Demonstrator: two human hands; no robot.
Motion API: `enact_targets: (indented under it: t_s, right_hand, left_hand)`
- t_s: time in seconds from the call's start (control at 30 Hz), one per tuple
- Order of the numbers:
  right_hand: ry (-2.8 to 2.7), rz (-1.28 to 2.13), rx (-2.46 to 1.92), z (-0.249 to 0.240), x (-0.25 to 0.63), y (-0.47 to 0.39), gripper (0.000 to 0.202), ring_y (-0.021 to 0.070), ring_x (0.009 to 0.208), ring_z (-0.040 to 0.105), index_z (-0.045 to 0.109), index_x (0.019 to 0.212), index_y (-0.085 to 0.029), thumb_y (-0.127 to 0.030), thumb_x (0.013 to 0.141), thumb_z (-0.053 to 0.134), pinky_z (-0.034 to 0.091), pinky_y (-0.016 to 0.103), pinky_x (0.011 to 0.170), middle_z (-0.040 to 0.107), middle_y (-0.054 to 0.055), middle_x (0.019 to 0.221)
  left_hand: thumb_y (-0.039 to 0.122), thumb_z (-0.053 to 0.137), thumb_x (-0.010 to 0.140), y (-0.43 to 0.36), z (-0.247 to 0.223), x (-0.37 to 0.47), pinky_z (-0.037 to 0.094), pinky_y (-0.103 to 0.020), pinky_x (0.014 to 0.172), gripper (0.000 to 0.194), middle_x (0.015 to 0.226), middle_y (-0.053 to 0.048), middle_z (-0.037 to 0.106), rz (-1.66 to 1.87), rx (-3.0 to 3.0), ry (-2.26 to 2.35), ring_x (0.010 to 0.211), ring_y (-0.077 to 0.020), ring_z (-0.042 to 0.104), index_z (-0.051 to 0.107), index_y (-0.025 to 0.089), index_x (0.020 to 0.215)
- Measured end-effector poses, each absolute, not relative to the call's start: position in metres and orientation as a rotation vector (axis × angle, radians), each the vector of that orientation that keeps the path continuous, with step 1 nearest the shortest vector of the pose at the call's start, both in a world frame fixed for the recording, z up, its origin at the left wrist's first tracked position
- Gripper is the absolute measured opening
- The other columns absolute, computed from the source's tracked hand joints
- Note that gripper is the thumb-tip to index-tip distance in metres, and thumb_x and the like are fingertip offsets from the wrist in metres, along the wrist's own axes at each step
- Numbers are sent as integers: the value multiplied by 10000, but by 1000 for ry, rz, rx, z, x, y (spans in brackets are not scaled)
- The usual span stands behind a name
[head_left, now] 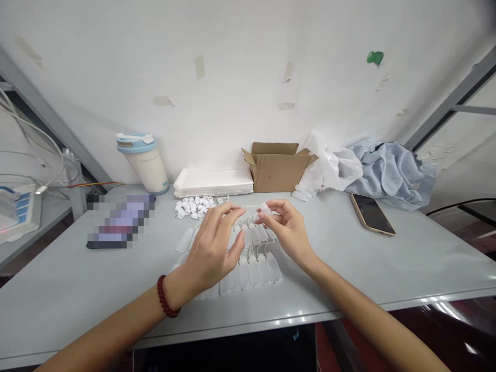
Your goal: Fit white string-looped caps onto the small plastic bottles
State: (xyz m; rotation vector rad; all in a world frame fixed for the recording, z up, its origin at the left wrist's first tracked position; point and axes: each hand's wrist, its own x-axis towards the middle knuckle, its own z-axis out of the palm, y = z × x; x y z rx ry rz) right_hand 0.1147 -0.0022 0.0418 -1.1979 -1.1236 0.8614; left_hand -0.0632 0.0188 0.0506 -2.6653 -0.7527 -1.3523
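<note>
My right hand pinches a small translucent plastic piece between thumb and fingers; whether it is a cap or the end of a bottle I cannot make out. Facing it, my left hand holds nothing, with thumb and fingers apart. Below and between the hands lie rows of small translucent plastic bottles, with thin curved white strips at their necks. My left hand hides part of these rows. Just beyond its fingers is a pile of small white caps.
Along the wall stand a cup with a blue lid, a stack of flat white trays, a cardboard box, a white plastic bag and a blue cloth. A phone lies right; a blurred-out flat object lies left.
</note>
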Motion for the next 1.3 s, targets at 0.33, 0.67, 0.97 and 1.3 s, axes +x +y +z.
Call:
enact_targets:
  t_s: [0.33,0.67,0.97,1.3]
  right_hand:
    - [-1089,847,-1171,40,116,-1,298,156,691,677,501,906,-207,-332,720,697,510,267,600,662,13,872]
    - [-1063,855,-1177,47,117,-4,242,120,545,596,474,822,-207,-308,714,665,470,252,540,611,-32,687]
    - [-1152,736,-1201,44,119,-4,164,58,436,401,477,823,-216,-262,736,608,315,205,393,568,-32,725]
    - [-1138,739,-1158,50,121,-4,206,76,485,536,467,817,-212,-313,739,628,428,219,455,600,-21,798]
  left_hand:
    - [162,534,843,30,66,-36,480,-454,882,377,1195,-165,489,-966,-2888,-668,1114,-295,487,406,120,1195]
    - [203,512,863,30,63,-18,505,-466,805,297,1146,-206,529,-911,-2780,-647,1062,-329,530,452,83,1127]
    - [169,473,851,24,65,-13,504,-438,758,331,1146,-205,554,-864,-2658,-633,1000,-315,558,441,74,1167]
    - [138,513,803,26,69,-9,484,-413,769,241,1034,-136,574,-983,-2860,-729,968,-279,526,485,117,1041]
